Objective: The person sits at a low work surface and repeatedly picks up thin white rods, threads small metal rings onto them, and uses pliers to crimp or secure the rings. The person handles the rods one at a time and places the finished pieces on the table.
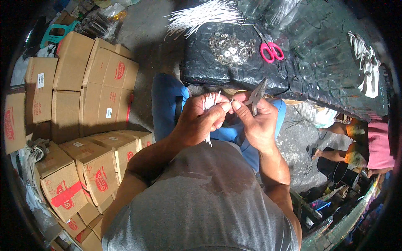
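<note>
My left hand (196,117) is closed round a small bundle of thin white wicks (208,103), whose ends stick out above and below the fist. Metal pliers (258,93) rest in my right hand (256,122), jaws pointing up and away. The thumbs and fingertips of both hands meet over my lap at a tiny piece (231,101), too small to make out clearly. Beyond them, on a black plastic-covered surface (201,69), lies a heap of small round metal wick tabs (232,49). Pink-handled scissors (272,51) lie right of the heap.
A large pile of white wicks (205,17) overhangs the surface's far left edge. Clear glass jars (320,50) and a white cloth bundle (365,62) are at right. Cardboard boxes (104,79) are stacked on my left. Another person (379,144) is at far right, near a black bucket (335,167).
</note>
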`<state>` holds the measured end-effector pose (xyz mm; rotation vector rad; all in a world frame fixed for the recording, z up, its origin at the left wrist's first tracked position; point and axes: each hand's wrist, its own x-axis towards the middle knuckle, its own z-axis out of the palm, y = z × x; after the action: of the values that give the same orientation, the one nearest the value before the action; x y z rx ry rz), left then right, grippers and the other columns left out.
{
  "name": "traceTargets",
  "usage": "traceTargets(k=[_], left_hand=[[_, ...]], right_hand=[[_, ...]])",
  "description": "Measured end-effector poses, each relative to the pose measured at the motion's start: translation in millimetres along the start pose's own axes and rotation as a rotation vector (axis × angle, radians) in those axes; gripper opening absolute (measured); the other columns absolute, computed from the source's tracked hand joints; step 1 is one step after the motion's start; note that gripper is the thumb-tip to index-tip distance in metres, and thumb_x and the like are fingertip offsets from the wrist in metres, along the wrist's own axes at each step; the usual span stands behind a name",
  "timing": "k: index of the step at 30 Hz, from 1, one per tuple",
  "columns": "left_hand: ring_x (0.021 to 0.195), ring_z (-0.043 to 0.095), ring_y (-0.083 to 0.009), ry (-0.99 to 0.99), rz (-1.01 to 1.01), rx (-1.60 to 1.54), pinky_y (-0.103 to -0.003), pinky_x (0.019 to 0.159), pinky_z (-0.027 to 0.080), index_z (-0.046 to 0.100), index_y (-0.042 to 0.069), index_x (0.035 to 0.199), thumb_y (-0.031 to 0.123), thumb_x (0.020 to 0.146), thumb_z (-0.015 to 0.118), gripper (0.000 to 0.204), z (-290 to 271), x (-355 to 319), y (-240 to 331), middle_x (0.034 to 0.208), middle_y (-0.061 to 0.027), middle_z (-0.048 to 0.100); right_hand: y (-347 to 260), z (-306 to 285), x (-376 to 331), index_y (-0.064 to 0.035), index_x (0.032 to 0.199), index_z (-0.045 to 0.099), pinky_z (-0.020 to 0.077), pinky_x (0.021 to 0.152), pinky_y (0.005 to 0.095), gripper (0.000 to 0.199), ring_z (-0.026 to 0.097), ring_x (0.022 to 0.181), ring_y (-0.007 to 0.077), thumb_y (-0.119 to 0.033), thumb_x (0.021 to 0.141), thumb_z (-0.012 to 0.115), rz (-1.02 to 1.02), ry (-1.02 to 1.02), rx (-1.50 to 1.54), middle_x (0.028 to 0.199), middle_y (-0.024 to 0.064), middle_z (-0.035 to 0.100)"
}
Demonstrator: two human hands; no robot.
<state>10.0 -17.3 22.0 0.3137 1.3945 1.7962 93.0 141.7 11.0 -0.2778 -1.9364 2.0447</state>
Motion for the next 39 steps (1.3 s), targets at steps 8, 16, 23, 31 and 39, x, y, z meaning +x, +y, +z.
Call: traceTargets(k=[8, 16, 23, 31, 39], left_hand=[[0.055, 0.045, -0.0043, 0.045, -0.005, -0.013, -0.023, 0.049, 0.036, 0.064, 0.001, 0.1, 0.013, 0.099, 0.057, 0.015, -0.2, -0.5, -1.9, 0.064, 0.0007, 0.054], [0.054, 0.045, -0.0056, 0.07, 0.047, 0.044, -0.023, 0.048, 0.035, 0.063, 0.0, 0.1, 0.014, 0.099, 0.057, 0.015, -3.8, 0.2, -6.0, 0.065, -0.0006, 0.054], [0.055, 0.047, -0.0071, 0.158, 0.139, -0.091, -0.024, 0.048, 0.035, 0.063, -0.001, 0.1, 0.012, 0.099, 0.06, 0.014, -7.4, -0.1, -7.1, 0.067, -0.0027, 0.056], [0.055, 0.048, -0.0069, 0.134, 0.156, -0.12, -0.024, 0.047, 0.036, 0.063, -0.001, 0.097, 0.01, 0.099, 0.06, 0.012, -7.7, 2.9, -4.7, 0.068, -0.0028, 0.057], [0.056, 0.05, -0.0068, 0.109, 0.147, -0.084, -0.024, 0.048, 0.039, 0.062, -0.001, 0.097, 0.01, 0.099, 0.06, 0.012, -10.4, 3.0, -4.3, 0.068, -0.0025, 0.057]], right_hand=[[-5.8, 0.0, 2.0, 0.0018, 0.1, 0.071, 0.053, 0.071, 0.03, 0.014, 0.069, 0.081, 0.0191, -0.006, 0.089, 0.074, -0.221, 0.024, -0.367, 0.091, 0.0126, 0.071], [-6.9, -8.0, 8.5, 0.0014, 0.107, 0.068, 0.0543, 0.073, 0.0332, 0.019, 0.07, 0.082, 0.0276, -0.007, 0.09, 0.072, -0.28, -0.066, -0.445, 0.095, 0.0166, 0.07], [-38.9, -14.5, 4.2, 0.0007, 0.095, 0.054, 0.0486, 0.059, 0.0425, 0.029, 0.064, 0.061, 0.0357, -0.024, 0.094, 0.07, 0.086, -0.101, -0.73, 0.073, 0.0206, 0.063], [-9.9, -25.3, -1.9, -0.0006, 0.067, 0.055, 0.0473, 0.057, 0.0447, 0.041, 0.057, 0.062, 0.0357, -0.03, 0.086, 0.076, -0.371, -0.13, -1.0, 0.066, 0.0141, 0.052], [-13.7, -21.2, -0.4, 0.0008, 0.073, 0.057, 0.0492, 0.062, 0.0451, 0.036, 0.06, 0.071, 0.0363, -0.028, 0.086, 0.076, -0.416, -0.13, -1.055, 0.075, 0.0158, 0.056]])
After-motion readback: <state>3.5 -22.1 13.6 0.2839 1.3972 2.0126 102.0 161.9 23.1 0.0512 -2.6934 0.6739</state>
